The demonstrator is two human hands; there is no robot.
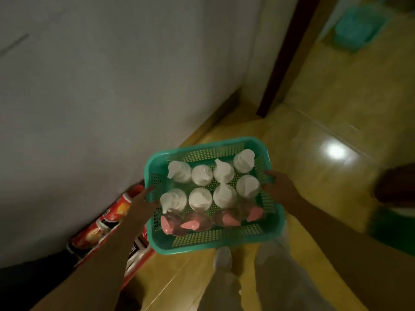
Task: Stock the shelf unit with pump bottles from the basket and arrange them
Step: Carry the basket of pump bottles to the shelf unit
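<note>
A green perforated basket (215, 244) is held up in front of me, above the floor. My left hand (143, 203) grips its left rim and my right hand (278, 187) grips its right rim. Inside stand several clear pump bottles with white pump heads (201, 175), in two rows. Nearer to me is a row of bottles with pink pump heads (190, 225). The shelf unit is out of sight.
A grey wall (101, 97) fills the left. A red box of snack cans (107, 223) lies at its foot. Glossy yellow floor tiles (325, 131) stretch right, with a dark door frame (285, 59) and another green basket (357, 30) far off. My legs are below.
</note>
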